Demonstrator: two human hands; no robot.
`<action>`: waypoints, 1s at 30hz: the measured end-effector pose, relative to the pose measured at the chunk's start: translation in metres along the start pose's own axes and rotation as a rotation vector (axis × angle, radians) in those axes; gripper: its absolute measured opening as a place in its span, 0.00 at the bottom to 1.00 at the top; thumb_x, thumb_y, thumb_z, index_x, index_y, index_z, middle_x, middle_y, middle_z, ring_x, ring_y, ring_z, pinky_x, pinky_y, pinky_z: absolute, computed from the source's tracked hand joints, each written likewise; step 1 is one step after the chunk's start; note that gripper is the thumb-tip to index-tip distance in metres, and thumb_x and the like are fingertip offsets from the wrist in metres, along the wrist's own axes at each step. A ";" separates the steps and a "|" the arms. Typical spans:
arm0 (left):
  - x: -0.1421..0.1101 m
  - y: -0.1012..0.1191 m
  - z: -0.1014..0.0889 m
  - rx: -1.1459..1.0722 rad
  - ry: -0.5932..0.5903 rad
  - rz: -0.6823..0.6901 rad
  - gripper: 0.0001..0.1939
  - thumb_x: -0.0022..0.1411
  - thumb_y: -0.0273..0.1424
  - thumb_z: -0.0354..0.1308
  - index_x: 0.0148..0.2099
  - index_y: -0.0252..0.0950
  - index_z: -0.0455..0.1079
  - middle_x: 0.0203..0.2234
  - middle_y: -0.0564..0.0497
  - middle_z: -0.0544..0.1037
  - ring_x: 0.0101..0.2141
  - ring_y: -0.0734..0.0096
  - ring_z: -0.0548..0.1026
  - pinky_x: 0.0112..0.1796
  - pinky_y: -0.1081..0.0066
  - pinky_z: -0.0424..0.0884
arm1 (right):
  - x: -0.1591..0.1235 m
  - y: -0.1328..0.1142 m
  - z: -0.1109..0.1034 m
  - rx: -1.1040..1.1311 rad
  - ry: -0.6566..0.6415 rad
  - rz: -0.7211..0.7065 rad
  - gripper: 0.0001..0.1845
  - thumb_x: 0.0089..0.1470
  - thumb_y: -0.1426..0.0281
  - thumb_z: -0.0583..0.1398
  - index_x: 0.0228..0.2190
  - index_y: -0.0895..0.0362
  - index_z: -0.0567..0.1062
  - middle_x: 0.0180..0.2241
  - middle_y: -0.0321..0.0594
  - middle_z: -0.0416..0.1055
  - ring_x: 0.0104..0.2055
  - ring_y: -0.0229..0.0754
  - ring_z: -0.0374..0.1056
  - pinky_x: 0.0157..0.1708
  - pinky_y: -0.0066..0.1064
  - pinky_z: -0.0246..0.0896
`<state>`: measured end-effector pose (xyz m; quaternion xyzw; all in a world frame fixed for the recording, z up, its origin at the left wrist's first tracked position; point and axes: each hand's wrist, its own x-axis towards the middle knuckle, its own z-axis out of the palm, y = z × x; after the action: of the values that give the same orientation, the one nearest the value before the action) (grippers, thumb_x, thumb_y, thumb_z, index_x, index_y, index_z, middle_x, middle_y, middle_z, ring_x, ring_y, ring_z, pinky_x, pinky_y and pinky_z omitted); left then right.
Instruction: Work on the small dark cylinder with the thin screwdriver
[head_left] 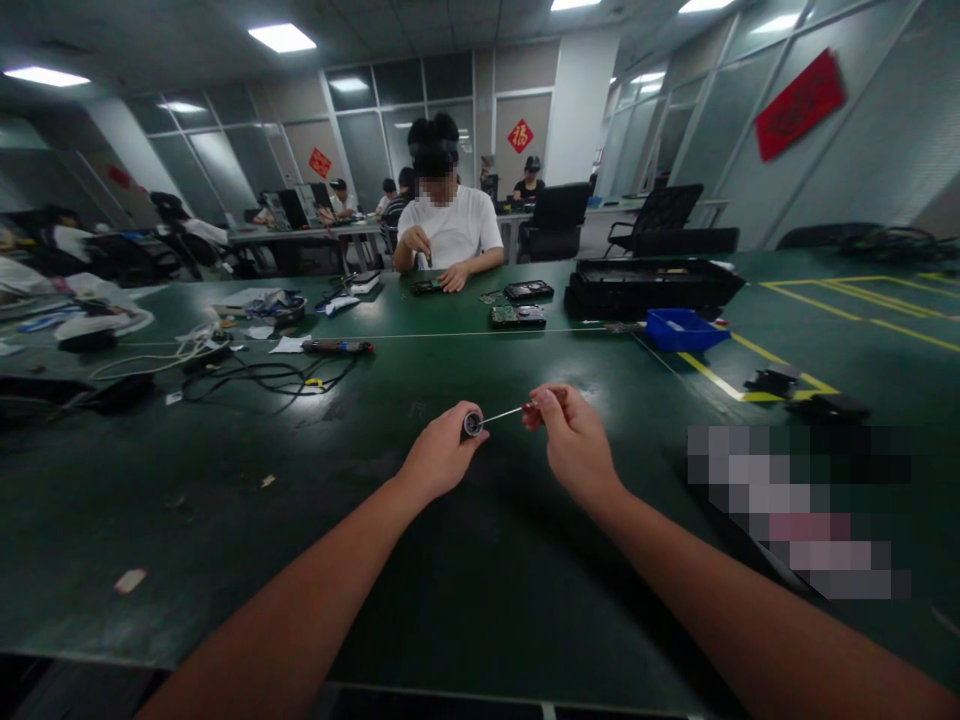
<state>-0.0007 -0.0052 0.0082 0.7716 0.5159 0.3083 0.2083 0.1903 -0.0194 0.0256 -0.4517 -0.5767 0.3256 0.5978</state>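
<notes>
My left hand (446,455) is closed around a small dark cylindrical part (472,424), its round open end turned toward the right. In my right hand (574,435) is a screwdriver (504,414) with a thin metal shaft; the fingers cover most of its handle. The shaft's tip reaches the round end of the cylindrical part. Whether it sits inside or only touches the rim, I cannot tell. Both hands are above the green table (420,560), near its middle.
A blue tray (686,330) and a long black bin (652,288) stand at the back right. Hard drives (517,317) lie before a seated co-worker (450,225). An electric screwdriver (337,347) and tangled cables (255,375) are at left. A pixelated item (795,510) lies at right.
</notes>
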 end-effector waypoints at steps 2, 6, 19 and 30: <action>0.000 0.001 0.000 -0.013 -0.002 -0.001 0.07 0.64 0.32 0.58 0.45 0.41 0.67 0.37 0.53 0.76 0.37 0.67 0.72 0.36 0.69 0.64 | -0.001 -0.001 0.001 0.001 -0.016 -0.008 0.13 0.63 0.59 0.56 0.37 0.55 0.72 0.31 0.39 0.73 0.32 0.42 0.71 0.35 0.37 0.67; -0.001 0.001 0.001 -0.023 -0.001 0.002 0.08 0.64 0.32 0.58 0.45 0.42 0.66 0.36 0.54 0.75 0.36 0.68 0.72 0.36 0.69 0.63 | -0.004 -0.006 0.002 -0.052 -0.028 -0.030 0.13 0.63 0.59 0.55 0.38 0.56 0.72 0.31 0.40 0.75 0.33 0.42 0.73 0.36 0.37 0.68; -0.003 0.001 0.001 0.005 -0.021 -0.022 0.06 0.64 0.32 0.58 0.44 0.41 0.67 0.36 0.53 0.76 0.36 0.67 0.73 0.36 0.69 0.65 | -0.011 -0.024 -0.004 -0.341 -0.182 -0.253 0.08 0.62 0.67 0.55 0.35 0.53 0.74 0.30 0.37 0.75 0.31 0.42 0.70 0.32 0.34 0.61; -0.001 0.005 -0.007 0.037 0.144 0.082 0.05 0.65 0.28 0.55 0.43 0.40 0.66 0.40 0.50 0.75 0.41 0.65 0.73 0.43 0.67 0.66 | 0.007 0.005 0.004 0.407 -0.056 0.254 0.15 0.56 0.55 0.61 0.34 0.55 0.73 0.29 0.38 0.72 0.31 0.41 0.70 0.35 0.37 0.70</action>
<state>-0.0022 -0.0076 0.0162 0.7717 0.5032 0.3617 0.1432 0.1881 -0.0107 0.0237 -0.3818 -0.4541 0.5200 0.6144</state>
